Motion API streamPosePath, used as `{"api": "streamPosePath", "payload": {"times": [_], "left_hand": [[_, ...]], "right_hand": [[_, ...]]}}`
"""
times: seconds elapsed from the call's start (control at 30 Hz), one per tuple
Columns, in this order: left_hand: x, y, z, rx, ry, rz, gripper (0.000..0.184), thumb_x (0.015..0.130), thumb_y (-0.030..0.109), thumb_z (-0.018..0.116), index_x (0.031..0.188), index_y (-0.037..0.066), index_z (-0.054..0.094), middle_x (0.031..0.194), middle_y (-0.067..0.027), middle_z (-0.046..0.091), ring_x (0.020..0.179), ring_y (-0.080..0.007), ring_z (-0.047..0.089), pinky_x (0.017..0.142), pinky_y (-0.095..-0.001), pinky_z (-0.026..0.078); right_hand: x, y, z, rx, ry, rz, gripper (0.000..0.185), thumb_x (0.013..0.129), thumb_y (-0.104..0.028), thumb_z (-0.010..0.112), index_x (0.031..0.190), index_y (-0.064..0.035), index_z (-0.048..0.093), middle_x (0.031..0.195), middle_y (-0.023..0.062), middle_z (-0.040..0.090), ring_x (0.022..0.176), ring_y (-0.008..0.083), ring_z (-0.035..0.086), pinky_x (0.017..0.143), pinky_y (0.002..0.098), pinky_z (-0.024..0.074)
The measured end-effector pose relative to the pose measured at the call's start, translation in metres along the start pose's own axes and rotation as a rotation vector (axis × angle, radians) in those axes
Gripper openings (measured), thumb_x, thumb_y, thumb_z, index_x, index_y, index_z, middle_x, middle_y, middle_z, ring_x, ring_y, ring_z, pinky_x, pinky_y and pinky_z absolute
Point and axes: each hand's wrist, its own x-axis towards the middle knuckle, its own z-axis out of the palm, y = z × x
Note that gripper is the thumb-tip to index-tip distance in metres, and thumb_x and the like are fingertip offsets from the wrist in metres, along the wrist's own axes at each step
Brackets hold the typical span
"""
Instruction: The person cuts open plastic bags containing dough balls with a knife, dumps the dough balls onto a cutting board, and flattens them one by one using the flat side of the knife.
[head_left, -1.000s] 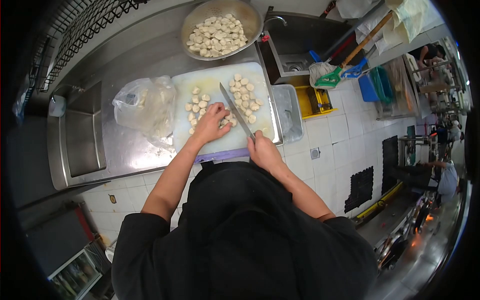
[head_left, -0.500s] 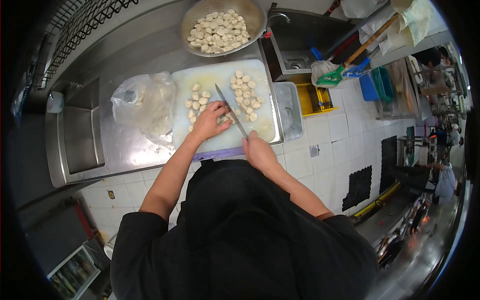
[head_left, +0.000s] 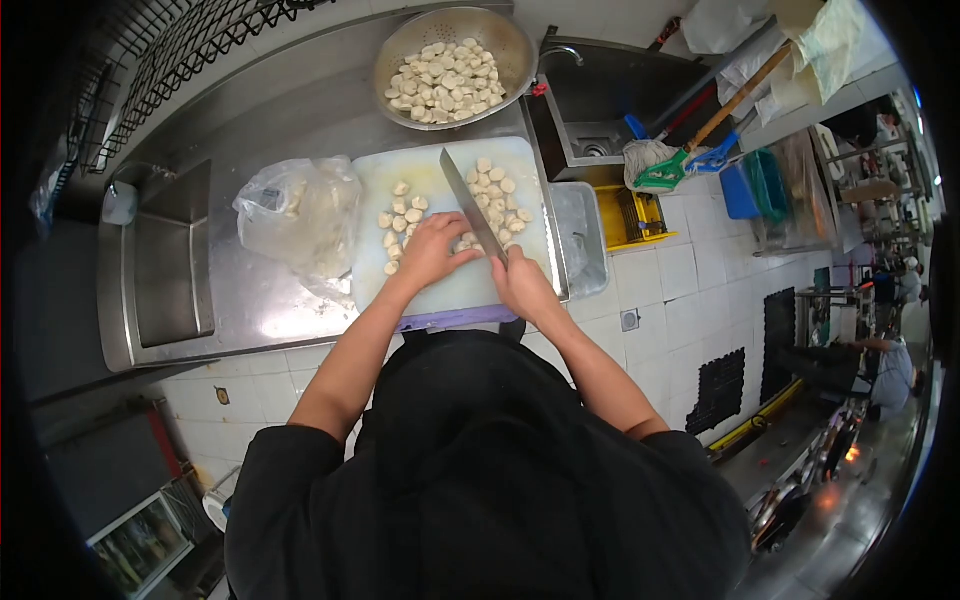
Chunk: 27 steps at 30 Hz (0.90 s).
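Note:
A long kitchen knife (head_left: 471,205) is gripped by its handle in my right hand (head_left: 525,287), above the white cutting board (head_left: 430,300). Its blade slants away to the upper left. My left hand (head_left: 436,250) rests on the board just left of the blade, fingers curled and thumb bent around a few pale balls (head_left: 465,243), partly hidden by the fingers. Another group of pale round balls (head_left: 400,207) lies beyond and left of that hand. To the right of the blade is a cluster of pale pieces (head_left: 492,190), some with flat faces.
A metal colander (head_left: 525,60) full of pale pieces stands behind the board. Left of the board lies a clear plastic bag (head_left: 300,215). A clear plastic tub (head_left: 590,275) adjoins the board's right side. Sinks (head_left: 170,270) flank the steel counter. A person (head_left: 890,375) stands far right.
The knife has shifted up and right, its blade now more over the right-hand cluster. My left hand has moved slightly right, and the whole view has shifted a little.

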Motion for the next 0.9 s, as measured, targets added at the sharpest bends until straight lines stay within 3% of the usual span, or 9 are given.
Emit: {"api": "streamPosePath", "payload": {"times": [0.1,0.2,0.27,0.37,0.6,0.67,0.8,0.9], "left_hand": [[-0.015,0.005,-0.025,0.095,0.050,0.008,0.056,0.082,0.045,0.087,0.122,0.007,0.075,0.135,-0.0104,0.067,0.130,-0.0329,0.059,0.109,-0.0466,0.045],[-0.022,0.021,-0.049,0.231,0.006,-0.115,0.060,0.081,0.045,0.088,0.125,0.007,0.073,0.138,-0.0114,0.063,0.133,-0.0329,0.055,0.110,-0.0479,0.043],[-0.023,0.023,-0.056,0.196,-0.202,-0.166,0.061,0.081,0.038,0.088,0.131,0.007,0.071,0.142,-0.0127,0.060,0.133,-0.0326,0.052,0.111,-0.0462,0.045],[-0.029,0.002,-0.044,0.113,-0.204,-0.064,0.062,0.079,0.032,0.090,0.131,0.006,0.069,0.139,-0.0132,0.060,0.133,-0.0345,0.053,0.111,-0.0451,0.046],[-0.018,0.006,-0.043,0.052,-0.241,-0.155,0.051,0.081,0.018,0.084,0.127,0.003,0.068,0.137,-0.0141,0.060,0.130,-0.0372,0.056,0.110,-0.0447,0.049],[-0.022,0.005,-0.035,-0.005,-0.095,-0.128,0.045,0.083,0.015,0.081,0.125,0.002,0.069,0.136,-0.0145,0.059,0.127,-0.0383,0.058,0.107,-0.0460,0.050],[-0.030,0.005,-0.026,0.008,-0.096,-0.191,0.040,0.085,0.013,0.079,0.122,0.001,0.069,0.134,-0.0152,0.060,0.126,-0.0387,0.059,0.105,-0.0457,0.051],[-0.034,0.006,-0.016,0.059,0.080,-0.156,0.038,0.083,0.008,0.079,0.119,0.000,0.069,0.129,-0.0155,0.060,0.120,-0.0372,0.061,0.097,-0.0456,0.056]], "right_hand": [[-0.017,0.003,0.004,0.068,-0.012,0.000,0.033,0.108,-0.024,0.058,0.104,0.0085,0.054,0.081,0.0357,0.069,0.080,0.0556,0.069,0.072,0.0609,0.0533],[-0.026,0.006,0.012,0.096,-0.022,0.001,0.033,0.108,-0.024,0.059,0.103,0.0085,0.055,0.080,0.0359,0.068,0.079,0.0559,0.068,0.072,0.0606,0.0529],[-0.027,0.008,0.012,0.091,-0.013,-0.008,0.034,0.107,-0.024,0.059,0.102,0.0086,0.055,0.079,0.0360,0.068,0.078,0.0560,0.068,0.071,0.0605,0.0528],[-0.028,0.005,0.004,0.085,-0.018,0.048,0.034,0.107,-0.025,0.060,0.101,0.0085,0.055,0.080,0.0361,0.068,0.078,0.0560,0.068,0.071,0.0608,0.0527],[-0.035,0.013,0.007,0.076,-0.025,0.019,0.033,0.107,-0.024,0.060,0.100,0.0081,0.056,0.081,0.0366,0.068,0.078,0.0560,0.068,0.072,0.0614,0.0526],[-0.035,0.014,0.006,0.079,-0.017,-0.003,0.033,0.107,-0.024,0.060,0.100,0.0080,0.056,0.081,0.0365,0.068,0.078,0.0561,0.068,0.072,0.0614,0.0527],[-0.039,0.010,-0.003,0.087,-0.056,0.036,0.034,0.107,-0.025,0.060,0.100,0.0081,0.055,0.082,0.0370,0.068,0.080,0.0569,0.068,0.073,0.0615,0.0525],[-0.045,0.009,-0.005,0.109,-0.093,0.030,0.034,0.107,-0.025,0.060,0.100,0.0081,0.056,0.083,0.0375,0.068,0.081,0.0572,0.068,0.074,0.0617,0.0520]]}}
